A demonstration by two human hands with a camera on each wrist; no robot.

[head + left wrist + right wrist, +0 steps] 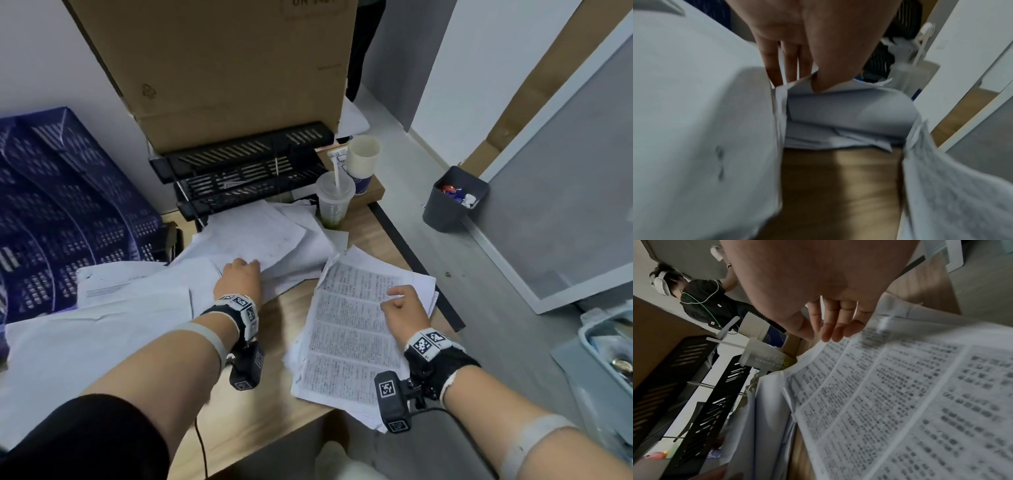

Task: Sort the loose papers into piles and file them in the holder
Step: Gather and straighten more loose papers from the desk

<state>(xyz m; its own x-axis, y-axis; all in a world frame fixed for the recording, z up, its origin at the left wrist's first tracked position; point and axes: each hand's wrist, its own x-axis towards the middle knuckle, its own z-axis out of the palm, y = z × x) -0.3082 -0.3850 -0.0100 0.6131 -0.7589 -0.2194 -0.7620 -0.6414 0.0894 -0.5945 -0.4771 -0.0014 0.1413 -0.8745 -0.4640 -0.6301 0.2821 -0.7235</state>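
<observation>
1. Wooden desk (274, 342): a bare strip shows between the two paper heaps; its right edge drops to grey floor, and the near edge is cut by the arms.
2. Cardboard box (219, 61): stands behind the holder, its top out of frame.
3. Blue slotted crates (68, 192): stacked along the left wall and running off frame.
4. Loose papers (260, 236): a white heap spread from the holder's foot toward the left edge, sheets overlapping; their print is too faint to read.
5. Holder (246, 171): black tiered tray at the desk's back, in front of the box; what its tiers contain is hard to make out.
6. Printed pile (352, 335): stacked at the desk's right, its near corner overhanging the front edge.
7. Grey bin (452, 198): on the floor, well apart from the desk.
8. Plastic cup (334, 202) with straw, just beside the heap; paper cups (363, 157) stand behind it.
9. Left hand (239, 277): the blurred wrist view shows the thumb and fingers (793, 65) pinching lifted sheet edges in the heap.
10. Right hand (404, 311): rests on the printed pile, fingers (830, 327) loosely bent with tips at the top sheet's edge; whether they grip it cannot be told.
</observation>
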